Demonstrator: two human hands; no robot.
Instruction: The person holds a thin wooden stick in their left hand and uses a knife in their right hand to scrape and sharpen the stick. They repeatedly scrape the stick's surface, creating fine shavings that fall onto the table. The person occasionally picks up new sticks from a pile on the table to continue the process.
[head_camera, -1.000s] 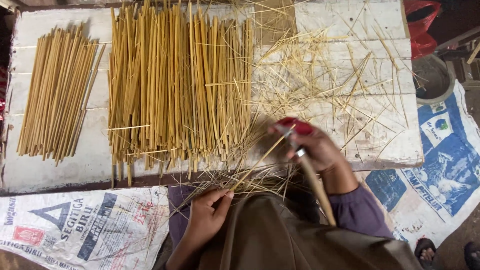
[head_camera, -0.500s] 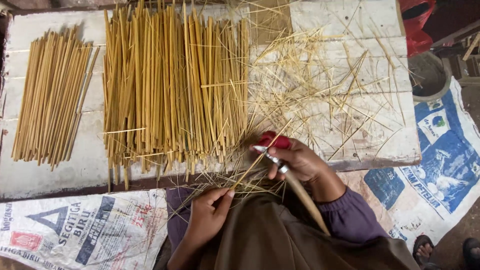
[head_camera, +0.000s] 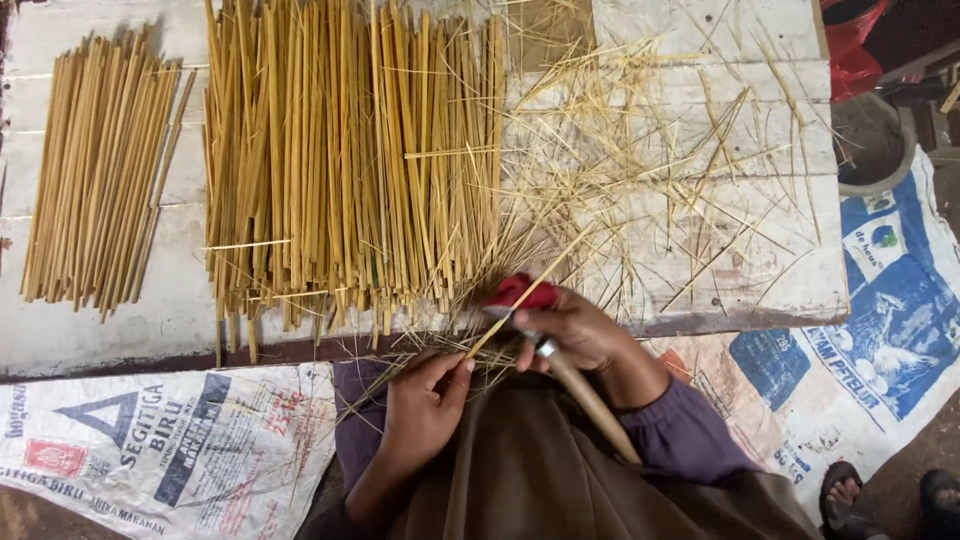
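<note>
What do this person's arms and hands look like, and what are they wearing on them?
Both hands are bare, with no gloves or rings showing: the left hand and the right hand. Purple sleeves cover the arms down to the wrists.

A thin yellow bamboo strip (head_camera: 520, 300) slants across a wooden-handled knife (head_camera: 570, 375).

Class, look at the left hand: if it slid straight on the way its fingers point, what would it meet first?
The left hand points up and slightly right, so it would likely first meet the loose shavings at the board's edge, then the right hand; depth is unclear.
</note>
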